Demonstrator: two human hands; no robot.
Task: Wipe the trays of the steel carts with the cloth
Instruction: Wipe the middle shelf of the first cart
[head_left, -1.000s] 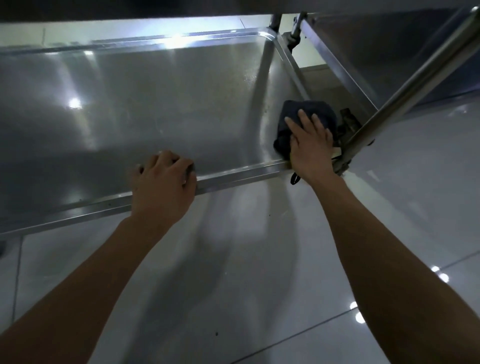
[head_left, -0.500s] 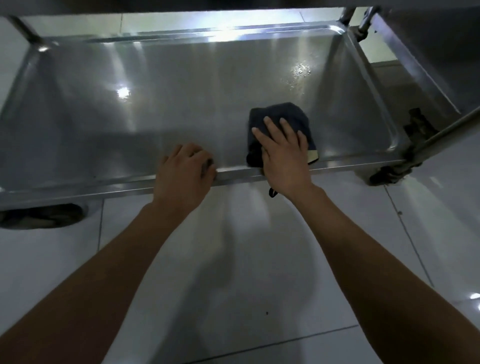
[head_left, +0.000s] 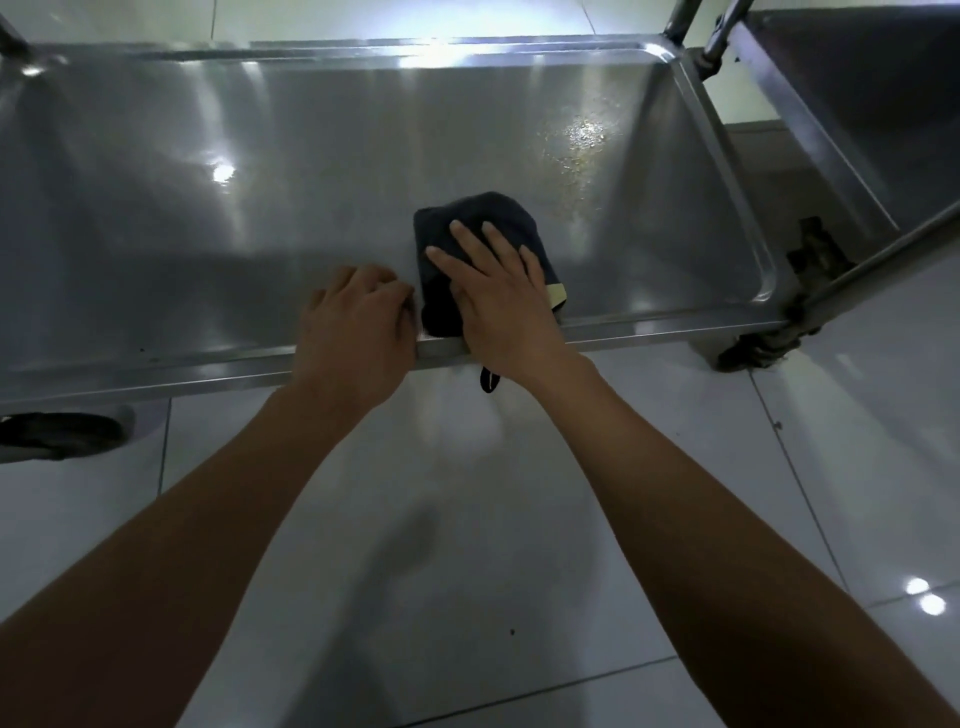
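Note:
A low steel cart tray (head_left: 218, 374) fills the upper half of the head view. A folded dark blue cloth (head_left: 470, 218) lies on it near the front rim, with a small loop hanging over the edge. My right hand (head_left: 493, 296) presses flat on the cloth, fingers straight and spread. My left hand (head_left: 358, 327) grips the tray's front rim just left of the cloth, fingers curled over the edge. A wet, speckled patch (head_left: 582, 140) shines on the tray behind and right of the cloth.
A second steel cart (head_left: 852, 104) stands at the right, its slanted post (head_left: 883, 254) crossing near the tray's right corner. Caster wheels sit at the lower left (head_left: 57, 434) and right (head_left: 758, 351). Glossy white floor tiles (head_left: 467, 519) lie below.
My right hand has slid the cloth leftward from the tray's right front corner to beside my left hand. My left hand has kept its grip on the rim.

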